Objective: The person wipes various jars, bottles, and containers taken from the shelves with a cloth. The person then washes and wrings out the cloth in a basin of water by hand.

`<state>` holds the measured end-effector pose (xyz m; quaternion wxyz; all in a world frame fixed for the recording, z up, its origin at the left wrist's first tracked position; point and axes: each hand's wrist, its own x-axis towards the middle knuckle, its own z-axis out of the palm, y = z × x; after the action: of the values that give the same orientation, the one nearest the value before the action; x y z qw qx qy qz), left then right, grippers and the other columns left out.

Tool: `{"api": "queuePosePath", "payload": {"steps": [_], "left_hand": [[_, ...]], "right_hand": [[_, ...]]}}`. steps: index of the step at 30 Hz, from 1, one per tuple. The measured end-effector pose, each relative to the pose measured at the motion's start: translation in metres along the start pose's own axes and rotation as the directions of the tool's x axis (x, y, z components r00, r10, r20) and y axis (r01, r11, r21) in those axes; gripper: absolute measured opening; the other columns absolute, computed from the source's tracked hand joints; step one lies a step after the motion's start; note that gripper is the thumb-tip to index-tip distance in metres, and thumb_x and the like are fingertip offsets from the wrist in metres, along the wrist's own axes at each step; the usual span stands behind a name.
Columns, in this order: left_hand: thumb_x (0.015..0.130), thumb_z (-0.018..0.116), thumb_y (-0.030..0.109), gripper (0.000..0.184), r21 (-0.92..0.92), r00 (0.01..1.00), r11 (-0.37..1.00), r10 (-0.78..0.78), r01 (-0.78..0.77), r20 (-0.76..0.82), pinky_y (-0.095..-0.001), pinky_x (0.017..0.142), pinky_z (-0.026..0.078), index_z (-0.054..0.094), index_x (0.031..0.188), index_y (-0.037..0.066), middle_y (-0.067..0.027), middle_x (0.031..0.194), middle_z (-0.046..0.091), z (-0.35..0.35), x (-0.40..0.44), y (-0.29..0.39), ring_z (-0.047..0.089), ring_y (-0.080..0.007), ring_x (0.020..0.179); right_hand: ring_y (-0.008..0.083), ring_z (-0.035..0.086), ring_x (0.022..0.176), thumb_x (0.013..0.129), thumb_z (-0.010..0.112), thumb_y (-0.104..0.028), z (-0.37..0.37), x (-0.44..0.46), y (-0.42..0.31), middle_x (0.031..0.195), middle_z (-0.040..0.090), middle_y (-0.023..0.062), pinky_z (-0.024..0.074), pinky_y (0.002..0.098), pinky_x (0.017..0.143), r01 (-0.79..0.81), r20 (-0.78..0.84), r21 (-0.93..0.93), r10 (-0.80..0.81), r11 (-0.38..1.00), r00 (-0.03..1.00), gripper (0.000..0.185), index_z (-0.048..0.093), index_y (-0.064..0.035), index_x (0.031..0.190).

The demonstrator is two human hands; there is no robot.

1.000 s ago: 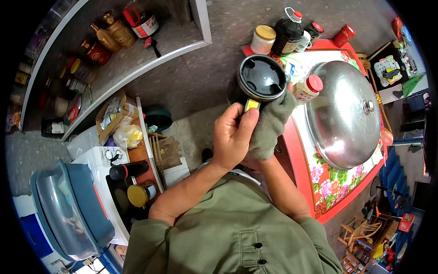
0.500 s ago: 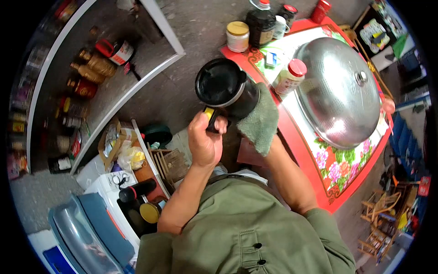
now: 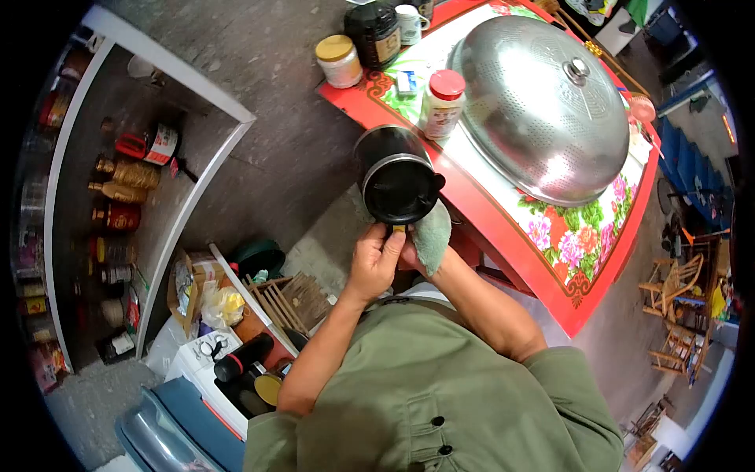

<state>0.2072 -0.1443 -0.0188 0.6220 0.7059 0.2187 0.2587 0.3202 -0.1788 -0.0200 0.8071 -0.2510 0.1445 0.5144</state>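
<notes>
A black mug with a dark lid and a metal rim (image 3: pixel 397 169) is held out in front of my body, its lid end tilted toward me. My left hand (image 3: pixel 373 263) is closed around the mug's handle, where a yellow patch shows. Close beside it, my right hand (image 3: pixel 414 256) holds a grey-green cloth (image 3: pixel 432 238) near the handle and the lid's lower edge. The cloth hides most of the right fingers.
To the right stands a red-edged floral table (image 3: pixel 578 303) with a large perforated metal dome (image 3: pixel 543 110), a red-lidded jar (image 3: pixel 443 106) and a yellow-lidded jar (image 3: pixel 340 63). Shelving with bottles (image 3: pixel 122 193) is on the left. Below it sits a blue-grey bin (image 3: pixel 193 421).
The mug has come lower and turned, its lid end now toward me. My right hand and the cloth have moved from the mug's side down to the handle. The view has shifted.
</notes>
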Motion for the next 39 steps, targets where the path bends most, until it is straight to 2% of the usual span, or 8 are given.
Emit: {"api": "queuePosePath", "payload": {"steps": [3,7,13,19,23,27,35,39], "left_hand": [[0.097,0.051,0.018,0.026,0.053,0.996,0.996,0.061,-0.065,0.068,-0.0268,0.083,0.043,0.057,0.111,-0.003,-0.0047,0.100,0.061,0.018,0.004,-0.005,0.055,-0.0123,0.091],[0.096,0.053,0.015,0.022,-0.353,0.979,0.915,-0.202,0.196,0.022,-0.0263,0.085,0.042,0.061,0.106,-0.003,-0.0028,0.103,0.059,0.040,0.015,-0.003,0.054,-0.0115,0.094],[0.083,0.067,0.025,0.031,0.261,0.999,0.964,-0.042,0.049,-0.033,-0.0341,0.080,0.047,0.066,0.092,-0.005,-0.0167,0.104,0.055,0.073,0.030,-0.031,0.057,-0.0277,0.094],[0.081,0.066,0.036,0.038,0.452,0.955,0.882,-0.238,0.136,0.178,-0.0406,0.076,0.047,0.065,0.081,-0.002,-0.0170,0.091,0.057,0.096,0.065,-0.013,0.059,-0.0323,0.087],[0.077,0.068,0.037,0.039,0.443,0.982,0.896,-0.099,0.017,0.163,-0.0431,0.075,0.047,0.064,0.077,-0.001,-0.0173,0.089,0.059,0.121,0.063,-0.025,0.059,-0.0346,0.087],[0.075,0.068,0.032,0.036,0.397,0.991,0.917,-0.086,0.037,0.105,-0.0403,0.063,0.045,0.062,0.082,-0.003,-0.0169,0.076,0.057,0.132,0.073,-0.031,0.058,-0.0316,0.068],[0.077,0.069,0.037,0.042,0.337,0.988,0.933,-0.148,0.124,0.046,-0.0396,0.057,0.048,0.061,0.072,-0.004,-0.0193,0.067,0.062,0.135,0.089,-0.025,0.062,-0.0305,0.060],[0.082,0.069,0.030,0.036,0.069,0.960,0.958,-0.278,0.277,0.015,-0.0309,0.048,0.043,0.059,0.071,-0.003,-0.0048,0.055,0.058,0.124,0.107,-0.038,0.056,-0.0131,0.050]], "right_hand": [[0.0060,0.038,0.049,0.088,0.051,-0.011,-0.021,-0.003,-0.010,0.066,0.049,-0.0042,0.0345,0.0203,0.045,0.053,0.147,0.075,-0.063,0.996,0.987,0.010,0.055,-0.0144,0.080],[0.0090,0.047,0.060,0.090,0.050,-0.011,-0.050,-0.002,-0.019,0.073,0.051,-0.0029,0.0440,0.0239,0.053,0.118,0.056,0.024,-0.119,0.993,0.991,0.006,0.053,-0.0162,0.087],[0.0139,0.060,0.070,0.094,0.047,-0.015,-0.099,0.019,-0.050,0.083,0.061,0.0000,0.0511,0.0291,0.058,0.076,-0.002,-0.188,-0.078,0.979,0.997,0.011,0.058,-0.0129,0.090],[0.0176,0.063,0.073,0.093,0.049,-0.025,-0.115,-0.010,-0.092,0.085,0.064,0.0030,0.0545,0.0315,0.063,-0.125,-0.037,-0.079,0.123,0.989,0.992,0.017,0.060,-0.0113,0.091],[0.0184,0.063,0.084,0.094,0.050,-0.029,-0.165,0.021,-0.098,0.094,0.063,0.0053,0.0544,0.0333,0.073,0.064,-0.026,-0.238,-0.073,0.969,0.997,0.024,0.061,-0.0101,0.102],[0.0163,0.060,0.084,0.095,0.050,-0.028,-0.153,0.023,-0.113,0.095,0.061,0.0030,0.0519,0.0313,0.073,0.251,-0.019,-0.402,-0.283,0.880,0.959,0.025,0.058,-0.0090,0.110],[0.0136,0.056,0.085,0.093,0.055,-0.018,-0.153,0.007,-0.142,0.100,0.057,0.0027,0.0504,0.0286,0.071,0.172,0.113,-0.530,-0.132,0.830,0.985,0.023,0.055,-0.0078,0.113],[0.0128,0.055,0.084,0.091,0.057,-0.016,-0.120,-0.027,-0.148,0.100,0.056,0.0026,0.0499,0.0280,0.069,0.221,0.235,-0.605,-0.093,0.765,0.967,0.022,0.056,-0.0075,0.111]]}}
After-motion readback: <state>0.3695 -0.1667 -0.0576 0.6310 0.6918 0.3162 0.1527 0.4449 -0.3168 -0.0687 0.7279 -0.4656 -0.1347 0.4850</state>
